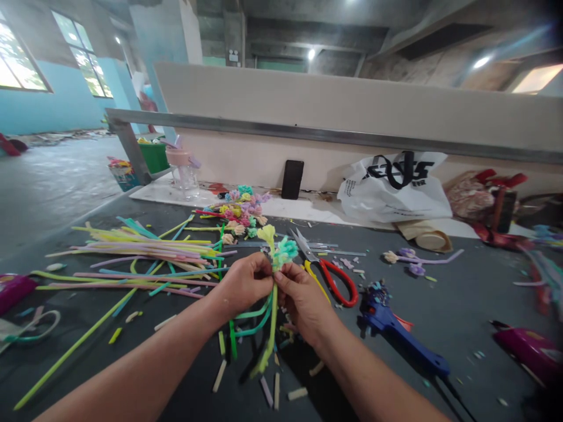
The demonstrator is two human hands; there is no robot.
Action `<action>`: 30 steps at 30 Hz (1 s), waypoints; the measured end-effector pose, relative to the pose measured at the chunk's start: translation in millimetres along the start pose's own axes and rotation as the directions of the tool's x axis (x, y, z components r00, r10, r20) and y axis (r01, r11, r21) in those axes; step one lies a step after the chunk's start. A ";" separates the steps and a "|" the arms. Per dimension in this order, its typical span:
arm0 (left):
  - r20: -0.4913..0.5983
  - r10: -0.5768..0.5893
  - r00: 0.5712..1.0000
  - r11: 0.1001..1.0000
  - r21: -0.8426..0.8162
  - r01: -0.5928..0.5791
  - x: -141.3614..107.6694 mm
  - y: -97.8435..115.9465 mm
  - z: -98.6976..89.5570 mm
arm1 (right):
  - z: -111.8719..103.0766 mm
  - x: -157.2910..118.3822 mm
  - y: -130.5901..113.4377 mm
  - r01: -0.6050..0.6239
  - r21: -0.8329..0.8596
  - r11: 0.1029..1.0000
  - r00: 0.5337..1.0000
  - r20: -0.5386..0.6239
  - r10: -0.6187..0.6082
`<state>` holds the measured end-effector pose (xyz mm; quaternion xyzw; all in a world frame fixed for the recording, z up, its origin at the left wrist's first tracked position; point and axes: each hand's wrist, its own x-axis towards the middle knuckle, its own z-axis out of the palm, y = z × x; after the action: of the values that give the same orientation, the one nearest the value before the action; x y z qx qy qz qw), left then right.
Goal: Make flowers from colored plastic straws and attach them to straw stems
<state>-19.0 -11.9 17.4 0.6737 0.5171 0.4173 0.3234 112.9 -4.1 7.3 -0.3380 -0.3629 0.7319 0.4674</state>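
My left hand and my right hand meet at the middle of the table, fingers pinched around a pipe-cleaner flower. Its head is teal with a yellow-green piece beside it, and a yellow-green stem hangs down between my hands. Just beyond my right hand lie scissors with red handles, blades pointing away, and a yellow-handled tool partly hidden by my fingers. Left of my left hand spreads a pile of loose pipe cleaners in several colours. Green and teal strips lie partly under my hands.
A blue glue gun rests at right. Finished flowers are heaped at the back, with a purple flower farther right. Along the back edge stand a clear cup, a phone and a white bag. Cut scraps litter the dark tabletop.
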 end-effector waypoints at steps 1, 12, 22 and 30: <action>0.001 -0.003 1.000 1.000 0.008 0.003 0.3 0.3 -0.2 | -0.1 0.1 0.4 0.005 -0.016 1.000 1.000 -0.006 -0.005; 0.002 -0.048 0.999 0.999 0.023 0.048 1.8 -4.4 -2.3 | 1.7 -0.9 -0.9 -0.006 0.055 0.998 1.000 0.020 0.004; 0.078 -0.046 0.996 0.999 -0.021 0.048 -0.4 9.6 -3.3 | -2.5 1.7 -2.5 0.046 -0.006 0.999 0.998 -0.038 -0.046; 0.077 0.043 0.996 0.990 0.132 -0.053 -1.0 11.8 -3.8 | -7.3 3.4 1.6 0.070 -0.171 0.983 0.996 -0.048 -0.079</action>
<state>-17.5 -15.9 29.1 0.7211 0.5152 0.3640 0.2864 117.2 0.2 1.7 -0.3825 -0.4234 0.6709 0.4736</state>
